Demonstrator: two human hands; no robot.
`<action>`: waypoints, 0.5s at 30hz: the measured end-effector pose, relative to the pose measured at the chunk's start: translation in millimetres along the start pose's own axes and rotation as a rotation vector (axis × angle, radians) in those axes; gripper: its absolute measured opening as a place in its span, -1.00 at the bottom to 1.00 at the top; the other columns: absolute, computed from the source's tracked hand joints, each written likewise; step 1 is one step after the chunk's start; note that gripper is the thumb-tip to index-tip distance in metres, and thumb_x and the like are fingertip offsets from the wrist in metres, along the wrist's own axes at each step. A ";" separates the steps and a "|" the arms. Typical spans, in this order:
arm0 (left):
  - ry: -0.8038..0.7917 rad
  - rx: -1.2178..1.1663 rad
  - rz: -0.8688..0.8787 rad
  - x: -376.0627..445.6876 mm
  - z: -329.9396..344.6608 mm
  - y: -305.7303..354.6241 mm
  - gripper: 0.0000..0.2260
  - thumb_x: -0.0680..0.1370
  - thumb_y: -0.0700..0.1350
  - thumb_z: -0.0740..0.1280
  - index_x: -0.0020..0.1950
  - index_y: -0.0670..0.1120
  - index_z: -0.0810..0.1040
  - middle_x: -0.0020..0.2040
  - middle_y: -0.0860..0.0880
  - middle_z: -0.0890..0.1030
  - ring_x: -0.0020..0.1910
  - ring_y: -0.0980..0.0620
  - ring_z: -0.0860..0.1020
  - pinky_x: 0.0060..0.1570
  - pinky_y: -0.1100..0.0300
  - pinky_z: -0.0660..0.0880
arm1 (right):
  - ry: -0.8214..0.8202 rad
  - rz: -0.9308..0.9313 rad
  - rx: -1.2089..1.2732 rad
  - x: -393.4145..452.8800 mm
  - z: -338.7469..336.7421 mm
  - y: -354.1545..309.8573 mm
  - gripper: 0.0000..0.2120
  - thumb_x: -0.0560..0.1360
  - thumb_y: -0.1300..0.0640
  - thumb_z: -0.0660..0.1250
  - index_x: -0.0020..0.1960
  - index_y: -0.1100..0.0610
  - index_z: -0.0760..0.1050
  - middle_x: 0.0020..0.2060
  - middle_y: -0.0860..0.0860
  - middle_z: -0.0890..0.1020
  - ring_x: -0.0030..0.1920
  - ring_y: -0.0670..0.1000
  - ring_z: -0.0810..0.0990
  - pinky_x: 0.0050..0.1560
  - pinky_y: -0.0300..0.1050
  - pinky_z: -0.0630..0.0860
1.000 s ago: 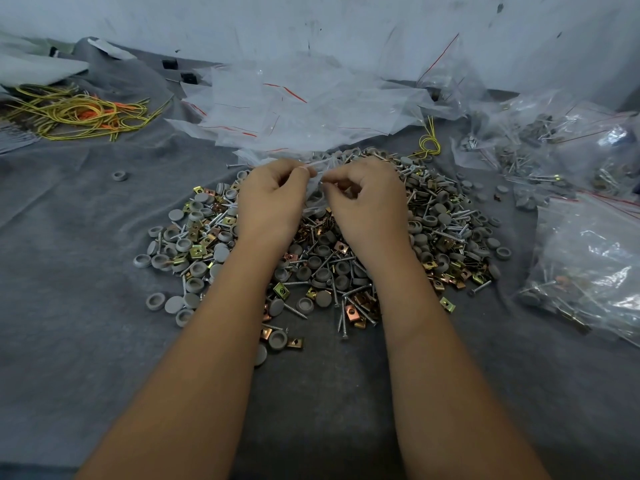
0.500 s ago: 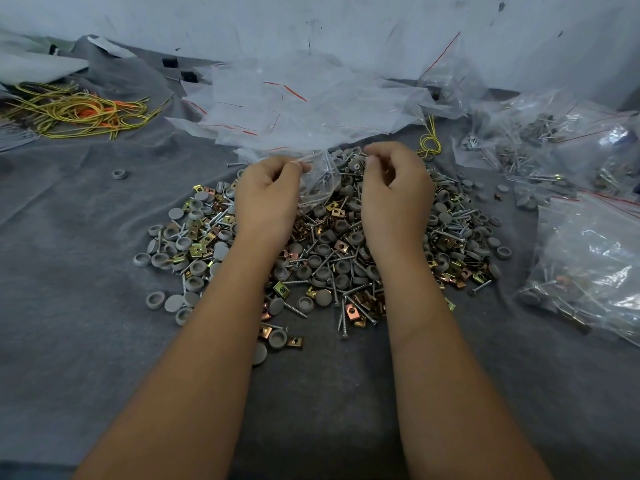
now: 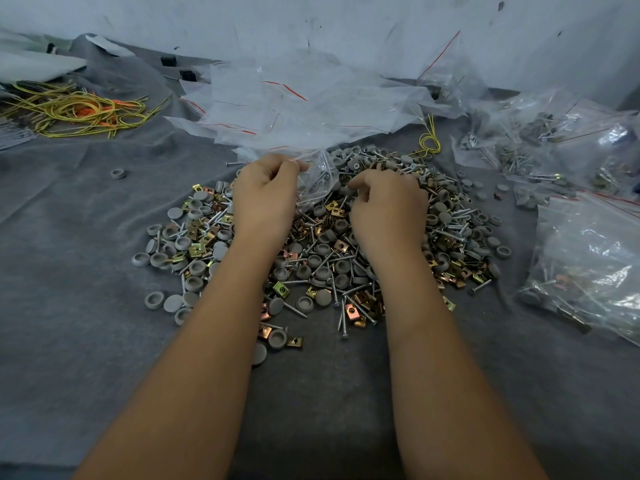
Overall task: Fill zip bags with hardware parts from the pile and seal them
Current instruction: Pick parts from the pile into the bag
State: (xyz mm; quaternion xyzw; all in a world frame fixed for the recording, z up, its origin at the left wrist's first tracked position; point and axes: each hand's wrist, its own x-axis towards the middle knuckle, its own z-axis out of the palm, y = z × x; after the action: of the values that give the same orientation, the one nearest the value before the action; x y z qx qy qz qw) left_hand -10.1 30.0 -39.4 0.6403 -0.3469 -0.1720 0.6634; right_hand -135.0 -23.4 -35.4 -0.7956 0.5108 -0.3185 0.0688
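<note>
Grey cloth (image 3: 76, 271) covers the whole work surface, running back to a scuffed pale wall (image 3: 311, 26). On the cloth's middle lies the pile of hardware parts (image 3: 325, 258): grey round caps, screws and brass-coloured square clips spread wide beneath both forearms. Behind the pile sits a heap of empty zip bags (image 3: 294, 105) with red seal lines, and at the right edge lie filled bags (image 3: 588, 258) with parts showing through the plastic. A tangle of yellow and orange cords (image 3: 76, 110) rests at the far left, well apart from the pile, and a small yellow loop (image 3: 429, 142) lies just beyond the pile's far rim.

The left hand (image 3: 265, 199) has its fingers curled and pinches the upper edge of a clear zip bag (image 3: 320, 181), which hangs over the far part of the pile, between the two hands; a few screws seem to be inside it, though the plastic blurs them. The right hand (image 3: 388, 206) rests on the pile with fingers curled down among the parts; whether it grasps any of them cannot be told. One stray grey cap (image 3: 118, 173) lies alone on the cloth to the left.
</note>
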 end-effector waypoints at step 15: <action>0.000 -0.002 -0.003 0.2 0.0 -1.2 -0.78 0.56 -0.14 0.25 -0.20 0.03 0.64 -0.65 0.10 0.29 -0.60 0.12 0.25 -0.43 0.20 0.21 | -0.150 -0.176 -0.210 -5.4 8.0 -0.5 -0.65 0.54 0.13 0.17 0.28 -0.03 0.52 0.13 0.06 0.51 0.20 0.16 0.37 0.19 0.09 0.31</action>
State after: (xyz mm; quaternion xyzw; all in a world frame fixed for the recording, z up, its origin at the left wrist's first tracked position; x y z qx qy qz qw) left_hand -9.8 29.7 -40.5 0.6401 -0.3457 -0.1733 0.6639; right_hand -131.5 -20.2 -43.8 -0.8617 0.4630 -0.2078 -0.0048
